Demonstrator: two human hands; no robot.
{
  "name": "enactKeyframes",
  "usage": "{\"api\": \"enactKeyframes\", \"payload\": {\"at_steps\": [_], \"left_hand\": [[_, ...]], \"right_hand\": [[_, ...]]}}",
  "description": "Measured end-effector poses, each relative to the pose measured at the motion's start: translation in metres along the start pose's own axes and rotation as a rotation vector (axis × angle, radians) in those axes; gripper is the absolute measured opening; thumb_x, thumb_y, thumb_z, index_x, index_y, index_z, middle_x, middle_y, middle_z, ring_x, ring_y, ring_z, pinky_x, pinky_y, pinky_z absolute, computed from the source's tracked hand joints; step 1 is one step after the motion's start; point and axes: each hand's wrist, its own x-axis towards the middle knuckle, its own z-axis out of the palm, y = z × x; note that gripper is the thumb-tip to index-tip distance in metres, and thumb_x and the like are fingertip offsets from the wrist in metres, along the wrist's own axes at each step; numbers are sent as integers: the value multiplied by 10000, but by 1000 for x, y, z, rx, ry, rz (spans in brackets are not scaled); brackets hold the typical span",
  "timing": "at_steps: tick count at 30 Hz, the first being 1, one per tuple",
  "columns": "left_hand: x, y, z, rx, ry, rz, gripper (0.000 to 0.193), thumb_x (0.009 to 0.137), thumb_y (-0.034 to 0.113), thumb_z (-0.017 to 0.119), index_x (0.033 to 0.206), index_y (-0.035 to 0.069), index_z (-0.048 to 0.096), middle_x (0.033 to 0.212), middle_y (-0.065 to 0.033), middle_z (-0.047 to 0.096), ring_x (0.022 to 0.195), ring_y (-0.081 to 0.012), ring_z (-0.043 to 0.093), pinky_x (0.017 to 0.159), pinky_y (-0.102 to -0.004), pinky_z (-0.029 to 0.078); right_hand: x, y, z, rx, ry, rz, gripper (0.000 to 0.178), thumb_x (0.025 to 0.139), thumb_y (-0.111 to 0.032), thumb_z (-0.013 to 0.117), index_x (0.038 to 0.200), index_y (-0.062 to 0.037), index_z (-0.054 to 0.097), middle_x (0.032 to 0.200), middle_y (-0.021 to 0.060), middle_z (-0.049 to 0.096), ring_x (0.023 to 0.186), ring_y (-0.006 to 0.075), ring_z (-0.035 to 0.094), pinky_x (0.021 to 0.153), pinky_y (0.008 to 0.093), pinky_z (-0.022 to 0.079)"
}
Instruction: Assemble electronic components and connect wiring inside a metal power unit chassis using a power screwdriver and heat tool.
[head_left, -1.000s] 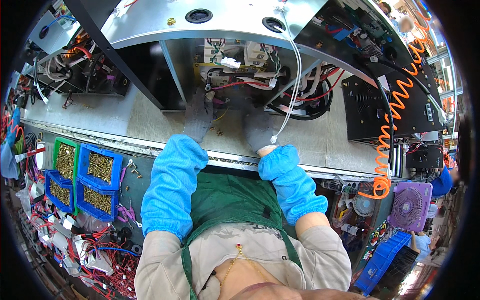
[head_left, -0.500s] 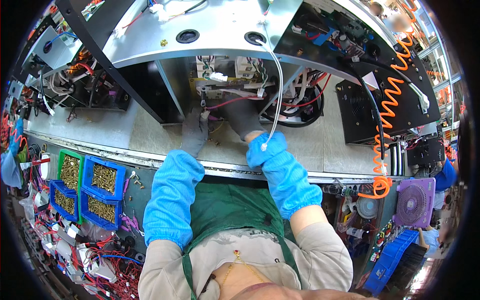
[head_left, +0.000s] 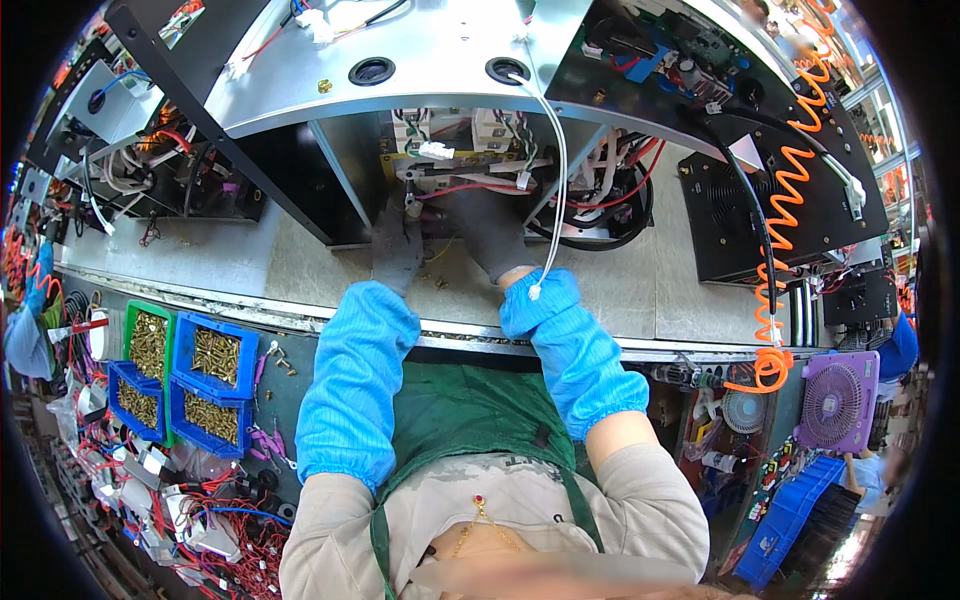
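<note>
Both my hands wear dark grey gloves and reach into the open lower bay of a metal cabinet (head_left: pixel 345 185). My left hand (head_left: pixel 398 248) is closed at the bay's left side, its fingertips around a small part below a round-headed metal piece (head_left: pixel 410 178). What exactly it holds is too small to make out. My right hand (head_left: pixel 488 232) lies further right, beside a red wire (head_left: pixel 465 187) and a slim metal bar (head_left: pixel 500 167); its fingers are hidden in shadow. White terminal blocks (head_left: pixel 490 130) and a white connector (head_left: pixel 435 151) sit behind the hands. White cables (head_left: pixel 560 185) hang down before my right wrist.
Blue bins (head_left: pixel 240 388) and a green bin (head_left: pixel 172 330) of brass screws stand at the left, near purple-handled pliers (head_left: pixel 268 442). An orange coiled hose (head_left: pixel 775 260) hangs at the right before a black panel unit (head_left: pixel 725 250). A purple fan (head_left: pixel 838 402) stands beyond.
The slim metal bar now shows lying across the bay, above the red wire. My hands have shifted only slightly, and the whole view has moved a little.
</note>
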Motion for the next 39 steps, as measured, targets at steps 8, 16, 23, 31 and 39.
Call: {"api": "enactKeyframes", "payload": {"at_steps": [8,16,23,31,39], "left_hand": [[2,-7,5,23,-58,-51,314,935,279,526,1128,35,573,1018,-255,606,956,-445,568,804,-492,445],[4,-46,14,42,-171,-193,272,892,186,472,996,-9,631,854,-174,678,802,-334,667,772,-419,517],[10,-22,12,76,-257,-321,242,879,150,492,966,-12,648,859,-177,680,821,-319,673,775,-415,521],[10,9,2,133,-174,-114,307,868,161,540,1148,35,563,1095,-238,598,1016,-391,582,856,-446,463],[11,-22,16,135,-194,-33,321,866,206,561,1151,60,579,1095,-217,604,1016,-399,577,839,-441,461]], "right_hand": [[-26,-42,-42,212,88,212,370,814,-126,567,1183,-107,563,1145,175,577,1015,369,572,815,456,496],[-1,-68,-79,331,236,231,263,868,-244,595,1120,-178,636,771,170,648,744,374,637,678,462,509],[21,-59,-48,502,284,320,237,860,-330,614,962,-135,701,864,153,669,796,353,642,709,438,508],[52,-69,-57,155,87,220,226,839,-336,596,889,-129,671,808,137,663,772,318,649,640,435,500],[56,-71,-32,-91,194,210,258,825,-327,585,963,-117,644,848,112,670,787,288,657,641,439,509]]}}
